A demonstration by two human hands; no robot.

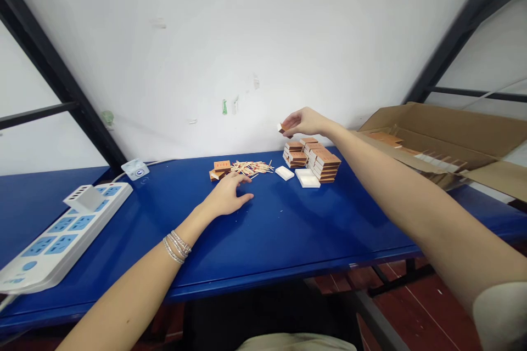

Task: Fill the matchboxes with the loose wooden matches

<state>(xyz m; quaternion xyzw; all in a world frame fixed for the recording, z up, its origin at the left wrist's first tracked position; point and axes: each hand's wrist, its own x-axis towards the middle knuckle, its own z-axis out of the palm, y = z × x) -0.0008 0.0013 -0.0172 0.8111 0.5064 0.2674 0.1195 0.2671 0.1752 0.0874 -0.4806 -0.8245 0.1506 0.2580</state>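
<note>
Pinching a light, stiff matchbox (281, 128) by its edges in the right hand (303, 122), just above the far stacks (315, 160)! Resting the left hand (226, 195) open on the blue table (267, 230), near the loose matchsticks (251, 168).

A blue counter (263, 241) carries loose matchsticks (252, 168) and matchboxes (220, 170) just beyond the left hand (226, 194), stacked matchboxes (317, 159) below the right hand (302, 122), and white trays (285, 173) between the hands. A white power strip (61, 233) lies well left, an open cardboard box (436, 142) right.
</note>
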